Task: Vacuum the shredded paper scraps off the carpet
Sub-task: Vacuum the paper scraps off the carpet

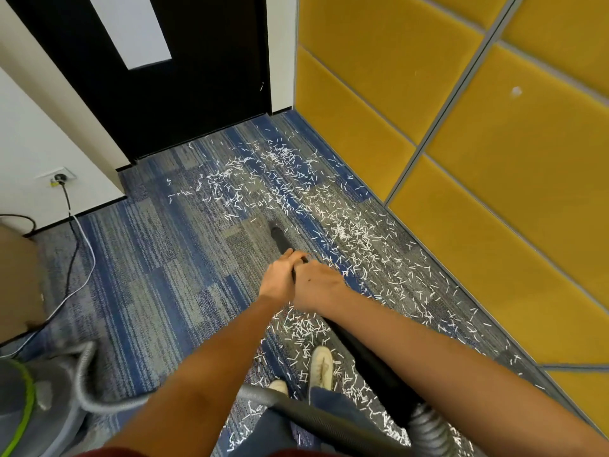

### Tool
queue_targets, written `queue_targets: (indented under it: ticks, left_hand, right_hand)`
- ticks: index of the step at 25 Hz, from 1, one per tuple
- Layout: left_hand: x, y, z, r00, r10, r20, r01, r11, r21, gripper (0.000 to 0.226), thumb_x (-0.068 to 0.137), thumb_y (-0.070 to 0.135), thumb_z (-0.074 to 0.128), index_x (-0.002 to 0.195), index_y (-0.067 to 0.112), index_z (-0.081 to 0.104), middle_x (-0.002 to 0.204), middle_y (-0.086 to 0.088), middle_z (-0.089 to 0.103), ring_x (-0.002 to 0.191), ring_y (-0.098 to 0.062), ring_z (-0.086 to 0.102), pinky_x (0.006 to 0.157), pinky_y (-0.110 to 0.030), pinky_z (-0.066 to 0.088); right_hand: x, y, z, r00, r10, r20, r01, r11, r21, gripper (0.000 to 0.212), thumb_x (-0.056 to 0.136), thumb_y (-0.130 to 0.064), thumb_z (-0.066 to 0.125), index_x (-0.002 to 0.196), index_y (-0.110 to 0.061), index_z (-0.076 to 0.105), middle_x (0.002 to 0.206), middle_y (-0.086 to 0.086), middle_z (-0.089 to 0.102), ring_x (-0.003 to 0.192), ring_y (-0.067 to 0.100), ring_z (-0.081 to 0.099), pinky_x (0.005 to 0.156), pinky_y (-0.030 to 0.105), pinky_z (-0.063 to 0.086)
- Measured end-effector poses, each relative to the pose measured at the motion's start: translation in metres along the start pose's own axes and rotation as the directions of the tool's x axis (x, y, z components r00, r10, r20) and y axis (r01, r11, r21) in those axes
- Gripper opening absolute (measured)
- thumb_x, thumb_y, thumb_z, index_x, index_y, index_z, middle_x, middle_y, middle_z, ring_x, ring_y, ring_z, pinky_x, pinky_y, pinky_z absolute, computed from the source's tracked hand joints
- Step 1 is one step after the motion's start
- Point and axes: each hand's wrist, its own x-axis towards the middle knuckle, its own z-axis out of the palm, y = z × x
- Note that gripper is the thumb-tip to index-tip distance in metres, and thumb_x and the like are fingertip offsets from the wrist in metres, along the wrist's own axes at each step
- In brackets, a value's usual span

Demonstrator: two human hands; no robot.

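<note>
Paper scraps [296, 192] litter carpet [148, 258]; both hands' fingers [290, 255] wrapped around vacuum wand [280, 239].

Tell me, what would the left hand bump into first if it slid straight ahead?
The left hand points along the black vacuum nozzle, so it would likely reach the carpet at the tip, then paper scraps. Depth is uncertain.
</note>
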Motion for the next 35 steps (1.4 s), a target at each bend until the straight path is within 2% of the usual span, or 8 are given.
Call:
queue_targets:
  ticks: [3,5,7,11,17,21,25,35]
  left_hand:
    - [0.008,0.002,-0.006,0.996,-0.011,-0.089,0.012,1.000,0.011,0.036,0.085,-0.007,0.050,0.114,0.013,0.060,0.108,-0.011,0.061,0.089,-0.030,0.062,0.083,-0.043,0.052]
    - [0.015,0.007,-0.009,0.993,-0.019,-0.118,0.021,1.000,0.016,0.034,0.085,-0.007,0.051,0.112,0.011,0.061,0.107,-0.010,0.060,0.090,-0.029,0.062,0.084,-0.042,0.051]
    - [0.023,0.007,-0.008,0.994,-0.030,-0.103,0.034,0.999,0.033,0.037,0.085,-0.008,0.052,0.114,0.011,0.061,0.109,-0.010,0.060,0.093,-0.027,0.062,0.088,-0.042,0.050]
    - [0.030,0.016,0.004,0.996,-0.021,-0.092,0.024,0.999,0.031,0.035,0.083,-0.009,0.054,0.111,0.011,0.062,0.106,-0.007,0.062,0.092,-0.027,0.063,0.087,-0.045,0.051]
    - [0.037,0.057,0.022,1.000,0.023,-0.014,-0.020,0.983,0.185,0.033,0.084,0.003,0.054,0.115,0.015,0.060,0.112,-0.007,0.062,0.095,-0.032,0.063,0.083,-0.039,0.050]
    - [0.037,0.076,0.030,0.999,0.029,0.045,-0.040,0.962,0.270,0.038,0.085,0.004,0.052,0.121,0.016,0.057,0.115,-0.006,0.061,0.099,-0.030,0.063,0.088,-0.038,0.047]
    - [0.028,0.069,0.028,1.000,0.005,0.020,-0.011,0.950,0.313,0.038,0.087,0.006,0.050,0.123,0.016,0.055,0.114,-0.009,0.061,0.097,-0.033,0.063,0.084,-0.039,0.049]
    - [0.028,0.066,0.035,0.998,-0.004,-0.058,0.010,0.995,0.097,0.040,0.084,-0.006,0.050,0.117,0.014,0.060,0.114,-0.007,0.061,0.097,-0.032,0.063,0.089,-0.044,0.050]
  right_hand:
    - [0.010,0.007,-0.012,0.994,-0.097,0.040,0.096,0.995,0.032,0.051,0.089,-0.005,0.058,0.136,-0.002,0.038,0.106,0.009,0.052,0.103,0.023,0.058,0.069,0.027,0.043]
    - [0.019,0.014,-0.019,0.991,-0.124,0.050,0.122,0.992,0.036,0.049,0.089,-0.005,0.058,0.135,-0.005,0.041,0.109,0.010,0.052,0.095,0.023,0.056,0.068,0.027,0.042]
    - [0.029,0.017,-0.019,0.992,-0.116,0.048,0.114,0.992,0.047,0.047,0.089,-0.005,0.057,0.134,-0.006,0.042,0.113,0.010,0.053,0.089,0.022,0.053,0.067,0.027,0.043]
    - [0.037,0.030,-0.015,0.995,-0.077,0.060,0.075,0.996,0.042,0.049,0.087,-0.004,0.061,0.133,-0.004,0.042,0.101,0.006,0.048,0.084,0.020,0.048,0.066,0.027,0.042]
    - [0.027,0.076,-0.027,0.992,-0.080,0.095,0.075,0.995,0.063,0.048,0.088,-0.007,0.059,0.133,-0.007,0.042,0.101,0.005,0.044,0.095,0.022,0.055,0.071,0.027,0.044]
    - [0.017,0.098,-0.031,0.988,-0.105,0.110,0.099,0.993,0.061,0.043,0.087,-0.007,0.058,0.128,-0.009,0.047,0.093,0.004,0.043,0.081,0.018,0.051,0.068,0.025,0.045]
    - [0.011,0.093,-0.030,0.985,-0.147,0.092,0.144,0.989,0.041,0.046,0.087,-0.010,0.058,0.131,-0.006,0.045,0.105,0.006,0.051,0.086,0.020,0.051,0.070,0.026,0.044]
    - [0.013,0.088,-0.029,0.993,-0.090,0.076,0.087,0.995,0.040,0.046,0.089,-0.008,0.057,0.132,-0.007,0.042,0.106,0.006,0.045,0.093,0.022,0.053,0.073,0.028,0.045]
